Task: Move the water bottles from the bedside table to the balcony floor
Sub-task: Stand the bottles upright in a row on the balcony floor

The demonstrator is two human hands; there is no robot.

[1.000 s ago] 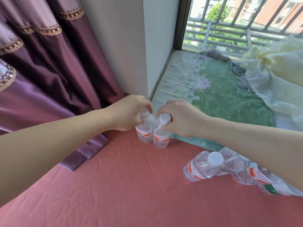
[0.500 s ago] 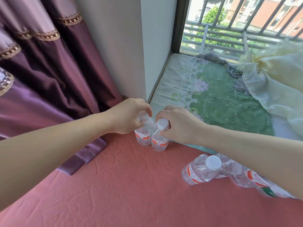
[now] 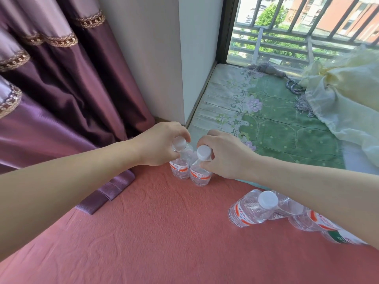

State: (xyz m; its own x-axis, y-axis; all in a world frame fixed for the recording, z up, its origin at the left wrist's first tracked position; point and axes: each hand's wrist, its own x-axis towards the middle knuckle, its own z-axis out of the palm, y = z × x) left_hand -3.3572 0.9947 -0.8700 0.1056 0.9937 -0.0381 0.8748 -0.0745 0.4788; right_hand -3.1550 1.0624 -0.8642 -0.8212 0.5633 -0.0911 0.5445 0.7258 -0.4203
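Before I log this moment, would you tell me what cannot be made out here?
In the head view:
- bottle cluster, lower right: the right forearm covers part of it, so the count is unclear.
- green-labelled bottle: blurred and partly under that forearm.
- label print on the left bottle and right bottle: too small to read.
- their necks: hidden by the gripping left hand and right hand.

The right arm [image 3: 307, 193] covers most of the bunch of bottles [image 3: 252, 210] by the right edge, so there may be three or four. The left hand [image 3: 162, 146] hides the neck of the left bottle [image 3: 180, 171], and the right hand [image 3: 225, 154] hides the neck of the right bottle [image 3: 200, 177]. The words on their red labels are too small to read.
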